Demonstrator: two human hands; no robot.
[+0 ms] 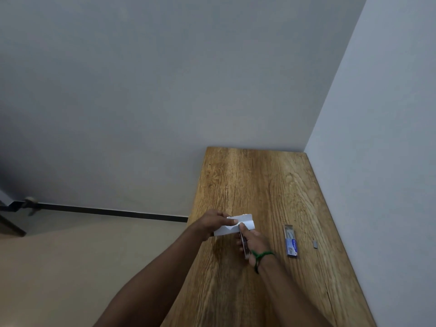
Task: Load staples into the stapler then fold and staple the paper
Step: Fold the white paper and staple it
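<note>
A folded white paper (245, 221) is held above the wooden table (264, 185) near its left edge. My left hand (213, 221) pinches the paper's left part, thumb on top. My right hand (253, 241), with a green thread at the wrist, grips a dark stapler (244, 245). The stapler's front end meets the paper's near edge, and most of its body is hidden in my palm. An open blue staple box (291, 243) lies on the table to the right of my hands. A small grey staple strip (315, 244) lies further right.
The table stands in a corner, with grey walls (389, 138) behind it and along its right side. Left of the table is beige floor (70, 267) with a dark skirting line, and a door edge shows at the far left.
</note>
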